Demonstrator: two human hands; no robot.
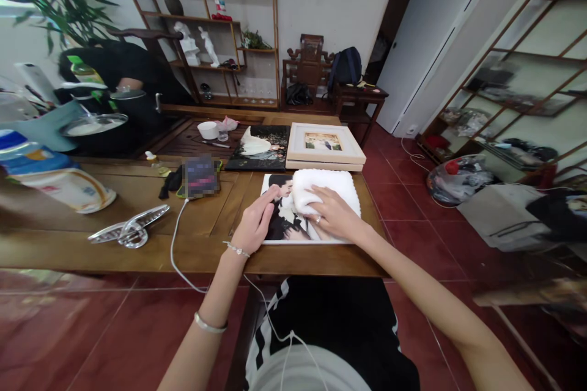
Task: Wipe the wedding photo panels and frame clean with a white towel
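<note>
White towel (326, 188), clutched by the right hand (335, 215), covers the print (280, 227). Left hand (255, 221) flat, unclenched, on its left edge; bare table (206, 255) beyond.

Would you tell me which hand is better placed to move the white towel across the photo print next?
Right, probably: the right hand rests on the white towel, while the left hand lies flat on the photo print.

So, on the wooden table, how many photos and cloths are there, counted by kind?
Unframed photo prints: 2, the near print under the left hand and the far print
Framed photo: 1
White towel under the right hand: 1
Total: 4
</note>
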